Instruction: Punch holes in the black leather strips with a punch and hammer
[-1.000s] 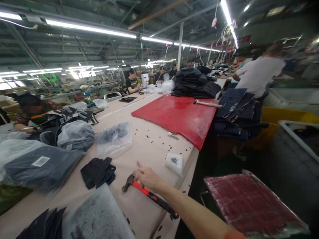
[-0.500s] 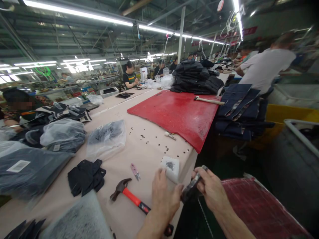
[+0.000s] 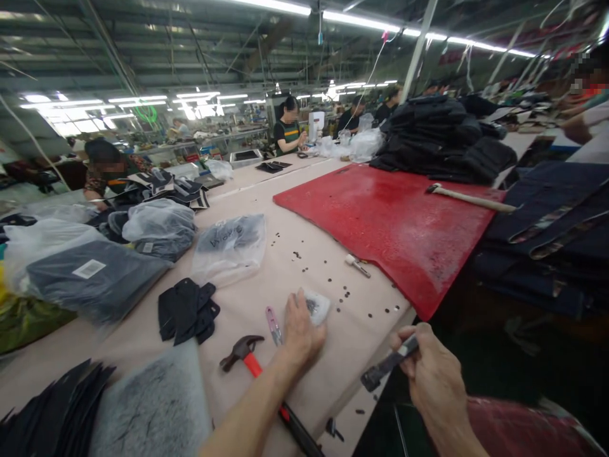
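My left hand (image 3: 304, 333) has its thumb and fingers around the near left side of a small white block (image 3: 318, 306) with dark marks on top. In my right hand (image 3: 435, 374), beyond the table edge, a dark metal punch (image 3: 387, 365) is gripped, its thick end pointing left and down. Under my left forearm lies a claw hammer (image 3: 252, 364) with a red and black handle, partly covered. Pink thread snips (image 3: 273, 325) rest just left of my left hand. Small dark discs (image 3: 346, 292) are scattered beyond the block.
A red mat (image 3: 380, 216) bears a wooden-handled hammer (image 3: 469, 198); a short metal tool (image 3: 358, 265) touches its near edge. Black pieces (image 3: 186, 311), a marked slab (image 3: 157, 400) and plastic-wrapped bundles (image 3: 104, 270) lie left. Navy fabric stacks (image 3: 533, 266) stand right. Co-workers (image 3: 288, 130) sit beyond.
My hands have separated; the left has moved onto the white block and shifted it left, while the right keeps the punch. The view has turned left.
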The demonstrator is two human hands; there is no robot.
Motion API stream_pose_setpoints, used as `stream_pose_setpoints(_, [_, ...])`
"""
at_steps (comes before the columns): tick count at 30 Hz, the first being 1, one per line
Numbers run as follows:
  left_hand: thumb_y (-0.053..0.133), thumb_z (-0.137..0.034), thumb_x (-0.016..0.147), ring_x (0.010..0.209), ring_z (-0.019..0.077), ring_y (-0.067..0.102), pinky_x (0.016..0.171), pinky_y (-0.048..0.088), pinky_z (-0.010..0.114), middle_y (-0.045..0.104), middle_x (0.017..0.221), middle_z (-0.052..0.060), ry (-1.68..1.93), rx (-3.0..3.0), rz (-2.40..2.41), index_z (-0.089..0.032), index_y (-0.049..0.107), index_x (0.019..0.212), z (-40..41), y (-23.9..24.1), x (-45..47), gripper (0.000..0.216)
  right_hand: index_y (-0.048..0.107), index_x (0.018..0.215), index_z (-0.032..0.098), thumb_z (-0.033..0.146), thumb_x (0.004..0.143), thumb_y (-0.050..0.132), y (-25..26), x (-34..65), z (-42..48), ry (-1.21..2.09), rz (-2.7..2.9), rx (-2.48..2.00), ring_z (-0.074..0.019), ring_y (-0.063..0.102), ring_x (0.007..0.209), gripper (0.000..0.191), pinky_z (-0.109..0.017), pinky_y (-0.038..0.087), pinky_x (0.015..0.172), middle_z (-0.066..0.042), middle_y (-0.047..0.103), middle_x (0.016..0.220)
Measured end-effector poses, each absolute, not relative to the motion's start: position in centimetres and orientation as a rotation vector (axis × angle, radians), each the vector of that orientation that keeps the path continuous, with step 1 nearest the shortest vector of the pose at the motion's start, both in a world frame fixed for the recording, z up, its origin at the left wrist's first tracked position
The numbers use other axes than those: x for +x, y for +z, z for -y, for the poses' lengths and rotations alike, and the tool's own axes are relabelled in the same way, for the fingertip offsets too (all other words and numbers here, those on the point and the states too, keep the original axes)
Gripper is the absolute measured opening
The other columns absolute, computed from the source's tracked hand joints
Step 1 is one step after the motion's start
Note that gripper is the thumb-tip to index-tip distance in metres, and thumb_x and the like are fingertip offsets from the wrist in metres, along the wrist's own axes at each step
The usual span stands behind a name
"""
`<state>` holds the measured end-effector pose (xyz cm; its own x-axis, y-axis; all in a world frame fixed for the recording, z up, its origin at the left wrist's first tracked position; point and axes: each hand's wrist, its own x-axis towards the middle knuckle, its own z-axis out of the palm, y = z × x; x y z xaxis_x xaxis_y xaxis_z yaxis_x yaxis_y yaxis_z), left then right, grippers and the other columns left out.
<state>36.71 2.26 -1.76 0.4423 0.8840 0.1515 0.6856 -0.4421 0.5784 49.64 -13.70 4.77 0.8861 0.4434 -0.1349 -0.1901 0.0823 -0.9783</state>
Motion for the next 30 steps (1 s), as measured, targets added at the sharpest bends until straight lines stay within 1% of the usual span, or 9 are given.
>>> stream_pose_setpoints(2, [0.069, -0.025, 0.065, 0.136, 0.0341, 0.035, 0.114, 0.029, 0.043, 0.036, 0.145, 0.021, 0.594, 2.301, -1.32, -0.008, 0.026, 0.144, -4.4, -1.7, 35.7, 0.092, 0.064, 0.077, 0.016, 0.058, 0.085, 0.055, 5.5, 49.5, 11.3, 0.369, 0.436, -1.569, -0.0114, 0.048, 0.051, 0.044, -0.023, 0.037, 0.045, -0.003, 0.062, 0.065])
stream_pose_setpoints(4, [0.07, -0.03, 0.065, 0.139, 0.034, 0.031, 0.116, 0.026, 0.044, 0.034, 0.148, 0.021, 0.592, 2.325, -1.3, -0.009, 0.024, 0.146, -5.3, -1.9, 34.9, 0.096, 0.068, 0.08, 0.017, 0.055, 0.087, 0.053, 6.3, 49.3, 8.4, 0.273, 0.709, -1.639, -0.016, 0.058, 0.069, 0.042, -0.027, 0.046, 0.062, -0.005, 0.066, 0.076])
stream_pose_setpoints(6, [0.071, -0.034, 0.065, 0.14, 0.0336, 0.031, 0.116, 0.025, 0.045, 0.033, 0.15, 0.02, 0.606, 2.313, -1.285, -0.012, 0.02, 0.148, -5.5, -2.4, 34.5, 0.1, 0.068, 0.083, 0.019, 0.052, 0.089, 0.052, 7.0, 48.8, 4.9, 0.293, 0.843, -1.53, -0.0174, 0.06, 0.081, 0.037, -0.03, 0.048, 0.074, -0.004, 0.067, 0.085])
stream_pose_setpoints(9, [0.071, -0.036, 0.065, 0.14, 0.033, 0.032, 0.115, 0.029, 0.045, 0.033, 0.151, 0.02, 0.661, 2.253, -1.288, -0.011, 0.015, 0.149, -5.1, -3.2, 34.3, 0.104, 0.057, 0.078, 0.021, 0.047, 0.087, 0.058, 8.6, 47.9, -0.7, 0.497, 0.629, -1.142, -0.0111, 0.055, 0.061, 0.027, -0.025, 0.046, 0.058, 0.003, 0.058, 0.07])
stream_pose_setpoints(11, [0.071, -0.035, 0.064, 0.139, 0.0332, 0.033, 0.115, 0.03, 0.045, 0.035, 0.15, 0.021, 0.713, 2.233, -1.276, -0.009, 0.015, 0.149, -5.0, -3.6, 34.3, 0.105, 0.045, 0.068, 0.022, 0.047, 0.083, 0.064, 10.1, 47.3, -3.6, 0.583, 0.499, -0.914, -0.0069, 0.039, 0.043, 0.035, -0.02, 0.035, 0.042, 0.009, 0.041, 0.055])
stream_pose_setpoints(14, [0.072, -0.034, 0.063, 0.138, 0.0337, 0.035, 0.115, 0.031, 0.046, 0.036, 0.149, 0.021, 0.759, 2.221, -1.257, -0.008, 0.016, 0.149, -5.1, -4.1, 34.2, 0.106, 0.037, 0.062, 0.022, 0.053, 0.085, 0.06, 12.4, 46.5, -6.1, 0.511, 0.557, -0.775, -0.0058, 0.025, 0.036, 0.045, -0.019, 0.024, 0.033, 0.012, 0.027, 0.047])
stream_pose_setpoints(17, [0.072, -0.034, 0.063, 0.138, 0.0342, 0.035, 0.114, 0.033, 0.046, 0.036, 0.149, 0.021, 0.785, 2.221, -1.25, -0.008, 0.017, 0.15, -5.3, -4.4, 34.1, 0.106, 0.036, 0.062, 0.023, 0.052, 0.086, 0.057, 11.7, 45.3, -7.4, 0.416, 0.615, -0.794, -0.0055, 0.023, 0.036, 0.044, -0.019, 0.023, 0.032, 0.012, 0.027, 0.046])
stream_pose_setpoints(23, [0.07, -0.033, 0.065, 0.136, 0.0343, 0.037, 0.113, 0.035, 0.048, 0.04, 0.146, 0.021, 0.822, 2.23, -1.232, -0.009, 0.021, 0.148, -5.4, -4.8, 34.2, 0.1, 0.035, 0.059, 0.023, 0.05, 0.078, 0.068, 5.6, 44.0, -8.9, 0.622, 0.649, -1.202, -0.0044, 0.027, 0.037, 0.047, -0.018, 0.023, 0.032, 0.011, 0.033, 0.045])
stream_pose_setpoints(30, [0.071, -0.035, 0.065, 0.136, 0.0346, 0.037, 0.112, 0.036, 0.049, 0.039, 0.146, 0.021, 0.819, 2.237, -1.218, -0.01, 0.019, 0.148, -5.5, -4.6, 34.0, 0.101, 0.036, 0.06, 0.023, 0.048, 0.085, 0.061, 6.1, 44.5, -8.4, 0.444, 0.847, -1.202, -0.0063, 0.029, 0.043, 0.044, -0.02, 0.026, 0.039, 0.01, 0.031, 0.05])
